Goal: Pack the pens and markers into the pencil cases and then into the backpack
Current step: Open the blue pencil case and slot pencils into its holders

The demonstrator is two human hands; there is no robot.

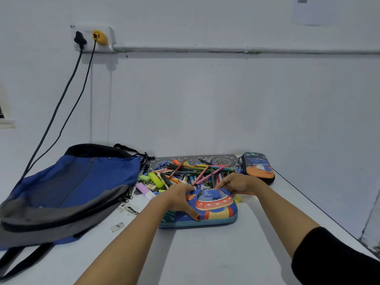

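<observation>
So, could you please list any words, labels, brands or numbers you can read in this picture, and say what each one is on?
None can be read.
White paper sheet high on the wall: dark printed patch, too blurred.
White and red flat item in the pile of pens: red print, too small.
Blue hard-shell pencil case with a flying saucer: pictures only, no words visible.
Dark pencil case with orange base: pictures only.
Blue and grey fabric backpack: no label visible.

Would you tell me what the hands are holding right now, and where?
Both hands are on the near pencil case: the left hand across its lid's left end, the right hand at its far right corner. It lies on the table, not lifted.
</observation>
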